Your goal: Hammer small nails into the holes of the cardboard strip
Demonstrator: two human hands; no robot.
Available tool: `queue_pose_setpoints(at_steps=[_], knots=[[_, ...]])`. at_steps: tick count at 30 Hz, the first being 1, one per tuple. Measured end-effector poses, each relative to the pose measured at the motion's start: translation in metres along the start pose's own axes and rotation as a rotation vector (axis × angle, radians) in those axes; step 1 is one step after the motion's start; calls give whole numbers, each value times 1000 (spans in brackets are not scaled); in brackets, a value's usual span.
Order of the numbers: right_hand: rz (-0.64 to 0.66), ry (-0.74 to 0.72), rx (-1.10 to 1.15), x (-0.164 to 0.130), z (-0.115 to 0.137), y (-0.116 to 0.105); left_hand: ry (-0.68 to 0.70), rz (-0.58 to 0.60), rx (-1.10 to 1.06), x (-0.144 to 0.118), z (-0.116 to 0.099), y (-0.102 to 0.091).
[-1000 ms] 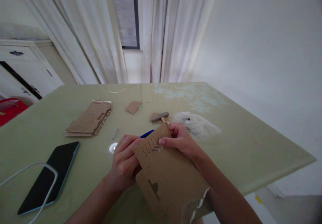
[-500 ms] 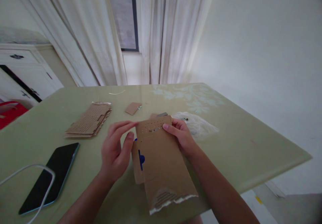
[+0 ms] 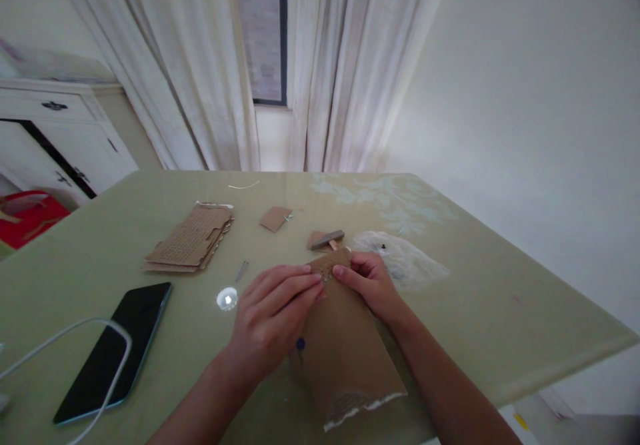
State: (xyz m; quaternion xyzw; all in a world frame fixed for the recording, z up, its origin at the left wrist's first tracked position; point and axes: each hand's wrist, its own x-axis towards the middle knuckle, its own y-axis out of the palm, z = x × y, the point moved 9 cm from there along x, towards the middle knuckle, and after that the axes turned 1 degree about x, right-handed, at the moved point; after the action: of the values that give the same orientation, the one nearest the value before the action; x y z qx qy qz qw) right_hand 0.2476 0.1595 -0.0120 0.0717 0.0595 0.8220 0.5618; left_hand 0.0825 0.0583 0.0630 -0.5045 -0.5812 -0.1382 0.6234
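A brown cardboard piece (image 3: 350, 345) with a torn lower edge and a row of small holes near its top is tilted up at the table's front. My right hand (image 3: 373, 286) grips its upper right edge, thumb on the front and fingers behind. Over its upper left part lies my left hand (image 3: 275, 315), fingers together and fingertips pinched by the holes; whatever is between them is hidden. Small shiny specks show among the holes. Just beyond the top edge, a grey bar-shaped thing (image 3: 327, 239) rests on a small cardboard scrap.
Left on the table (image 3: 480, 298) are a stack of perforated cardboard (image 3: 187, 238), a black tablet (image 3: 117, 352) under a white cable (image 3: 123, 338), and a thin metal pin (image 3: 242, 270). A small cardboard square (image 3: 275, 218) lies farther back. A clear plastic bag (image 3: 400, 258) is at right.
My left hand has moved right, from beside the cardboard's left edge onto its front by the holes, and its fingers have closed. My right hand keeps its grip. The view has shifted slightly.
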Motion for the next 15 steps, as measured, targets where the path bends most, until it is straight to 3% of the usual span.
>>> queue_pose_setpoints(at_steps=[3,11,13,15], knots=[[-19,-7,-41,-2,3,-4,60,-11,-14,-3,-9,-1],[-174,55,-35,0,-11,-30,-27,-98,-192,10,-29,-11],[-229,84,22,0,-14,-39,-115,-138,-190,13,-16,-14],[-279,118,57,0,-15,-46,-331,-151,-164,10,19,-17]])
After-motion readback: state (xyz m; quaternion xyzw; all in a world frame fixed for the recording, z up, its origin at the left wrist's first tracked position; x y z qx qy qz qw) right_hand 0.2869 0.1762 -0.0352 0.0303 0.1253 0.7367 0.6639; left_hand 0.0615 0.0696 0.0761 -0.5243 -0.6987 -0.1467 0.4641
